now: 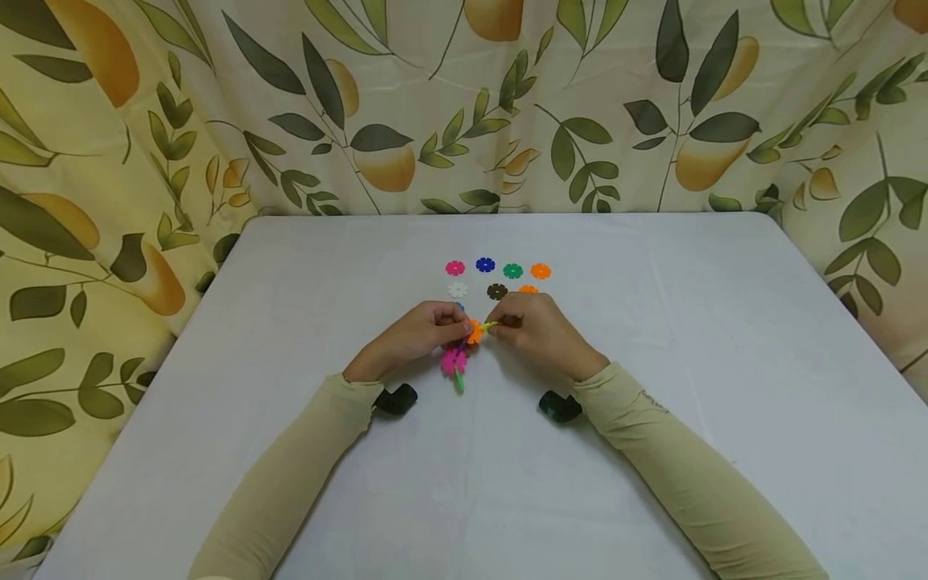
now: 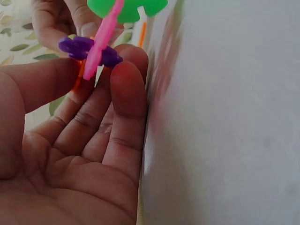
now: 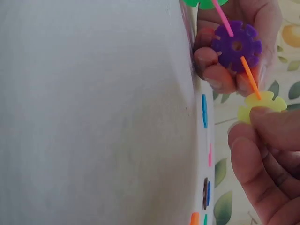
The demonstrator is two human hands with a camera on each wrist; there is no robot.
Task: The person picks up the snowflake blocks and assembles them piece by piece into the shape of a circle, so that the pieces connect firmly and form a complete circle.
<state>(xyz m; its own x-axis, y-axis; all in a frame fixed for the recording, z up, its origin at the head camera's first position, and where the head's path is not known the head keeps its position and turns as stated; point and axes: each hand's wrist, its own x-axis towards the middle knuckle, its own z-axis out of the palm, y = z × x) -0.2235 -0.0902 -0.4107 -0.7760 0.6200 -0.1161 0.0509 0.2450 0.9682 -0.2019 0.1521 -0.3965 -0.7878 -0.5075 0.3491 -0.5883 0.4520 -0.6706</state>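
Observation:
In the head view both hands meet over the middle of the table, working on a chain of notched, flower-shaped plastic discs. My left hand grips the chain around its purple disc and orange disc. Below that hand hang a pink disc and a green disc, joined at angles. Between thumb and fingers, my right hand pinches a yellow disc. The yellow disc meets the orange one edge to edge in the right wrist view; how deep the notches sit is hard to tell.
Loose discs lie beyond the hands: pink, dark blue, green, orange, white and brown. Another orange disc is partly hidden by the right hand. A leaf-patterned curtain borders the white table.

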